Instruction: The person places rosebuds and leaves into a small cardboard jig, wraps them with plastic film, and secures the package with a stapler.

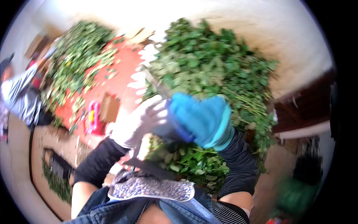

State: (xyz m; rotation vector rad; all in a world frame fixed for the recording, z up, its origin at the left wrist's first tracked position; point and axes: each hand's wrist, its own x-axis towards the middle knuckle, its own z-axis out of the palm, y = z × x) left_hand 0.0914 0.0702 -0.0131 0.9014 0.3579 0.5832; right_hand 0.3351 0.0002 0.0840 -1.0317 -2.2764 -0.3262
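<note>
Both hands raised over the red-topped table (128,63), blurred. We find the left hand (143,121), white-gloved, about half open: fingers loosely bent and slightly apart, tips just beside the right hand (199,120). We cannot tell whether it has hold of anything. The right, blue-gloved, looks bunched, fingers curled in; a narrow blade-like metal strip (159,85) slants from its upper left side toward the table's far edge. We cannot make out the grip itself. Large heap of leafy green stems (212,63) beyond the hands, toward the far right corner; more leafy cuttings (201,162) below them, nearer us. A second leafy pile (74,56) lies along the left edge, a co-worker (22,91) beside it. Pink plastic object (94,117) near a brown cardboard block (109,107), toward the near left corner.
</note>
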